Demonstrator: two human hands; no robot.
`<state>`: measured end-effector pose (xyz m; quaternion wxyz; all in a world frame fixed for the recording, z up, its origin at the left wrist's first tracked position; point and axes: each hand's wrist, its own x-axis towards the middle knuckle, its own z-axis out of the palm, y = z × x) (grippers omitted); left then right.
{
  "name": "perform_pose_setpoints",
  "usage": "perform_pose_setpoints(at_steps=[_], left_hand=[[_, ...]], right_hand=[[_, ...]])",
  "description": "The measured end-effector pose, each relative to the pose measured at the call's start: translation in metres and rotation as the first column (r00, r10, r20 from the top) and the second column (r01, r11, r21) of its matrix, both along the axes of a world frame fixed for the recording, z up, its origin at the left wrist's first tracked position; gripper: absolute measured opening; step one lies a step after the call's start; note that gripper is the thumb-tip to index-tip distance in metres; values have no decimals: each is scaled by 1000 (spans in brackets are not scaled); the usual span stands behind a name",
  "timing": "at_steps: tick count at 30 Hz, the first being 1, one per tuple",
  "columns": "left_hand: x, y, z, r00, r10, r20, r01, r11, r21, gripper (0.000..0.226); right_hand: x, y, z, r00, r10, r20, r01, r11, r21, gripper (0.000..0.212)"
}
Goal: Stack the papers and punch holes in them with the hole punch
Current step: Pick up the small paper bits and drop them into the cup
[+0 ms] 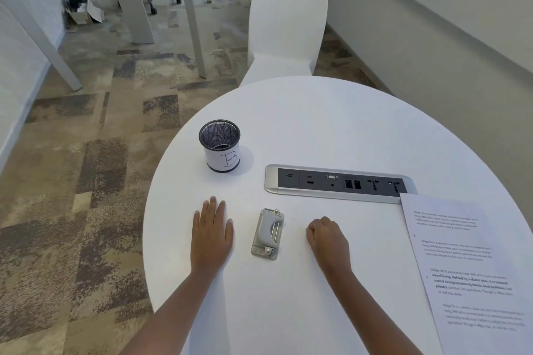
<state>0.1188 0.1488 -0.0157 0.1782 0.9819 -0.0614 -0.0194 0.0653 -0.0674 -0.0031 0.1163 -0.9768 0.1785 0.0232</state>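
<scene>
Here we are at the round white bench (pixel 331 124), and I've got both hands down with nothing in either. The hole punch (pixel 267 234) lies flat between them, near edge of the bench, touching neither hand. The papers (pixel 467 268) sit off to the right, printed side up, running out of view at the near right edge, their far corner overlapping the end of the power strip (pixel 337 182).

Risks first. From here I can't tell how many sheets are in that pile or whether their edges line up; punch them unsquared and I'd expect the holes to wander sheet to sheet. Dragging the pile left could catch that corner on the raised power strip and fan the sheets. The mesh pen cup (pixel 219 145), far left, looks well clear of any sweep.

Now the pose. My left hand (pixel 212 235) lies palm down, fingers straight and spread, flat on the bench just left of the punch. My right hand (pixel 327 236) rests as a loose fist, knuckles up, just right of it, between the punch and the papers. Both forearms angle in from the near edge.
</scene>
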Motion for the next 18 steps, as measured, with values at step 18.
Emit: perform_pose_setpoints(at_steps=[18], left_hand=[[18,2,-6,995,-35,89,37,999,-20,44]], right_hand=[[88,9,69,921,-315,228,40,660,751,26]])
